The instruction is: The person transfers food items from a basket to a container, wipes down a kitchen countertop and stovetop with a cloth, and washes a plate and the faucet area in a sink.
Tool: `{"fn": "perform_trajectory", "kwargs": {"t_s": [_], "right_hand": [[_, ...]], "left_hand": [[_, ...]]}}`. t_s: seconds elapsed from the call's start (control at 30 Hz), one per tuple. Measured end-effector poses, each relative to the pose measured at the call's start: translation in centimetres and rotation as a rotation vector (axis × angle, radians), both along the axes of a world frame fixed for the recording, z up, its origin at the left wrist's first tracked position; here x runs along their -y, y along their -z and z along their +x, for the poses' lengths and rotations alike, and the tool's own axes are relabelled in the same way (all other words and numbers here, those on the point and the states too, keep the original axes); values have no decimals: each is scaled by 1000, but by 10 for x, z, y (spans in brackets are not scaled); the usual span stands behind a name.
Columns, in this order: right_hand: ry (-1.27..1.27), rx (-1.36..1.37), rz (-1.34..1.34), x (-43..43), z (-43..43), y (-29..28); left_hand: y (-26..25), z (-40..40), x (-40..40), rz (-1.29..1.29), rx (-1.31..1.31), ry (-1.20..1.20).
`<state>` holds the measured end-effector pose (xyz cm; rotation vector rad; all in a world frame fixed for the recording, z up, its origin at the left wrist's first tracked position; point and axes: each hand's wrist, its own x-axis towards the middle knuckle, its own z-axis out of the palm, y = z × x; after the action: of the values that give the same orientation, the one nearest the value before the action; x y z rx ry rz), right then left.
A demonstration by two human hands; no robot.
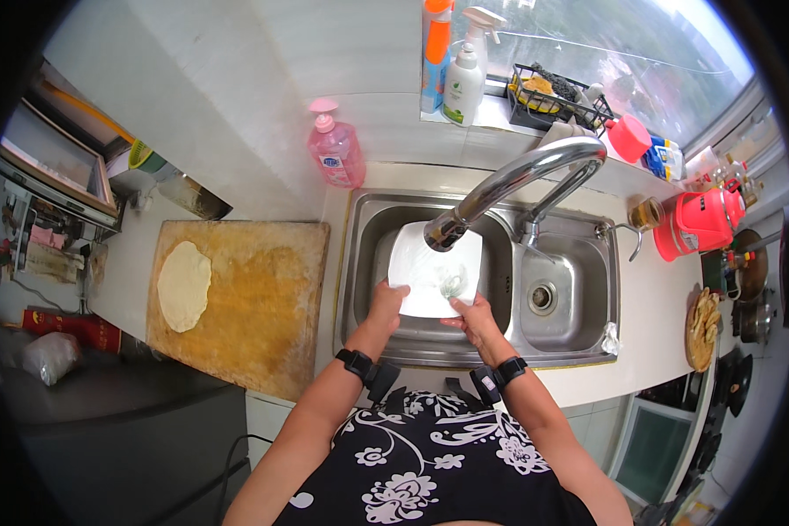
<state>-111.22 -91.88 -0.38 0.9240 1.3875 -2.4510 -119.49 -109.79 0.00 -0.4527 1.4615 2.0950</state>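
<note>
Over the larger basin of the stainless steel sink (500, 334), a squarish white plate (427, 273) with a grey-green plant print is held between both hands. My left hand (388, 306) grips its near left corner, thumb on top. My right hand (475, 317) has the near right corner, the thumb resting beside the print and fingers underneath. The chrome faucet (526, 174) arches above, its spout head covering part of the plate's far edge. Whether water is running is hard to tell.
Left of the sink, a wooden board (256, 296) bears a flat dough sheet (185, 286). A pink soap bottle (336, 152) stands behind the sink. Spray bottles and a black sponge rack (552, 98) line the sill. A red thermos jug (693, 220) and flatbreads (703, 329) are at right.
</note>
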Motion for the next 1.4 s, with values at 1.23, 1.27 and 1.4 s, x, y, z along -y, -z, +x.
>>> {"fn": "perform_trajectory", "kwargs": {"t_s": [1.23, 1.27, 1.4], "right_hand": [[17, -176, 492, -70, -8, -30], [6, -167, 485, -72, -7, -30], [91, -114, 414, -87, -5, -27]], "left_hand": [[-52, -8, 37, -870, -1230, 209], [-51, -6, 37, -875, -1218, 205], [-50, -2, 28, -829, -1189, 175]]}}
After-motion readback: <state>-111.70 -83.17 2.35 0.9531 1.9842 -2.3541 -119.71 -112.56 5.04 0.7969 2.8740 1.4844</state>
